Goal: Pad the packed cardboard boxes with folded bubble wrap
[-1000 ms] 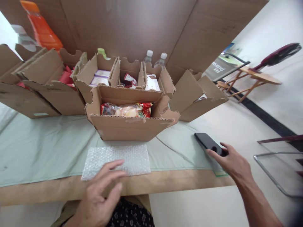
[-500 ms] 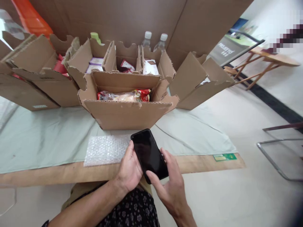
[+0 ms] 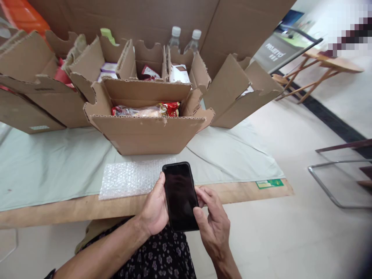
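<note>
A black phone point(image 3: 180, 193) with a dark screen is upright in front of me, above the table's near edge. My left hand point(image 3: 155, 207) grips its left side from behind. My right hand point(image 3: 212, 221) holds its right edge, thumb resting on the screen's lower right. Just left of the phone a sheet of bubble wrap point(image 3: 130, 180) lies flat on the pale green cloth point(image 3: 52, 162). Behind it stands an open cardboard box point(image 3: 145, 131) with a red and clear snack packet point(image 3: 151, 111) inside.
Several more open cardboard boxes point(image 3: 37, 100) line the back, holding packets and cartons. Two water bottles point(image 3: 184, 38) stand before a tall cardboard wall. A green label point(image 3: 269, 183) sits on the wooden table edge. A metal chair frame point(image 3: 337, 174) and wooden stand point(image 3: 314, 73) are at right.
My right hand lifted the phone from the cloth at right and brought it to the middle. My left hand left the bubble wrap and took hold of the phone, which turned upright.
</note>
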A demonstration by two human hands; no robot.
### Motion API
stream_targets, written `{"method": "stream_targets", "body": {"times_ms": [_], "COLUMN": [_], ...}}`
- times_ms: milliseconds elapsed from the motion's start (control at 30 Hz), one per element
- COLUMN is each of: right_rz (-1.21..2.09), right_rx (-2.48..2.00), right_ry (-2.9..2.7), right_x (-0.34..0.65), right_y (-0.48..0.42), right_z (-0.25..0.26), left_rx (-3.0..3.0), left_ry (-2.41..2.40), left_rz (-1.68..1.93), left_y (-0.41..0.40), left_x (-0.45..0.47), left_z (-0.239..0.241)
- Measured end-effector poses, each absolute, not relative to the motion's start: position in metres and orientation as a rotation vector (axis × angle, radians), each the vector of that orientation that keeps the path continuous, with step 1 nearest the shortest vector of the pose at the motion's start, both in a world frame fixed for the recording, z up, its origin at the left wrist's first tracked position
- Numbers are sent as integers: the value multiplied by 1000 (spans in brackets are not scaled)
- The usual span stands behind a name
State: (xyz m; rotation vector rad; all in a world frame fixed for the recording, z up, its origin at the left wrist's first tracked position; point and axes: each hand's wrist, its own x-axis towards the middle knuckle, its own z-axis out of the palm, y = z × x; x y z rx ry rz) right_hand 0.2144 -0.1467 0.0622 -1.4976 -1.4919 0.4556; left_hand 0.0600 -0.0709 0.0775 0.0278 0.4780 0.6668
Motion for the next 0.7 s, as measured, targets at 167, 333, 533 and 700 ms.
{"method": "stream_targets", "body": {"times_ms": [167,333,533,700], "right_rz": [741,987,1421,1439], "right_rx": [-1370,-1400,-1310,-1242], "right_ry": [-1253,-975,-1020,-1028], "right_x": [219,240,244,235], "right_y": [-159,-185,-203,-199], "right_z": [45,24,27,27], "left_rx": [34,32,12,-3], "left_ry": [518,566,593,607], "left_rz": [626,632,611,607], "left_y": [-70,-70,-65,-63], "left_x": [57,60,65,69], "left_z": [76,76,80,81]}}
